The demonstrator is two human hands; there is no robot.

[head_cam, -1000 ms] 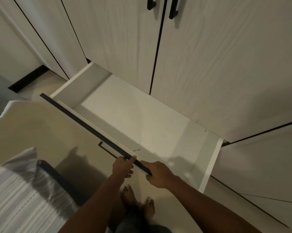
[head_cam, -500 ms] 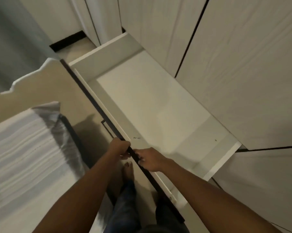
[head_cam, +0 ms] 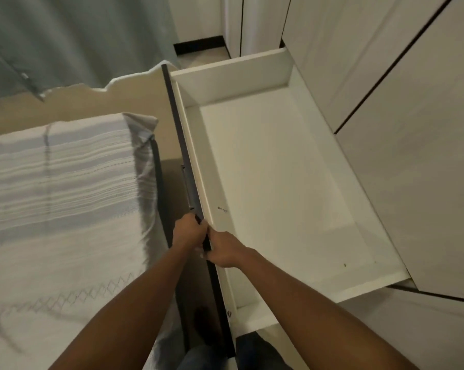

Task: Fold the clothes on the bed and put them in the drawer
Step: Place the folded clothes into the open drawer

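Observation:
A white wardrobe drawer stands pulled wide out, and its inside holds nothing. A dark strip runs along the top of its front panel. My left hand grips that dark front edge from the bed side. My right hand grips the same edge from the drawer side, just below the left hand. The bed with a pale striped cover fills the left of the view. No clothes show on the visible part of the bed.
Tall pale wardrobe doors rise to the right, above the drawer. A grey-blue curtain hangs at the top left. Only a narrow strip of floor separates bed and drawer front, with my legs at the bottom edge.
The view has swung left and tilted down, so the bed and curtain now show more. Both hands stay on the drawer's front edge, and they have drawn closer together.

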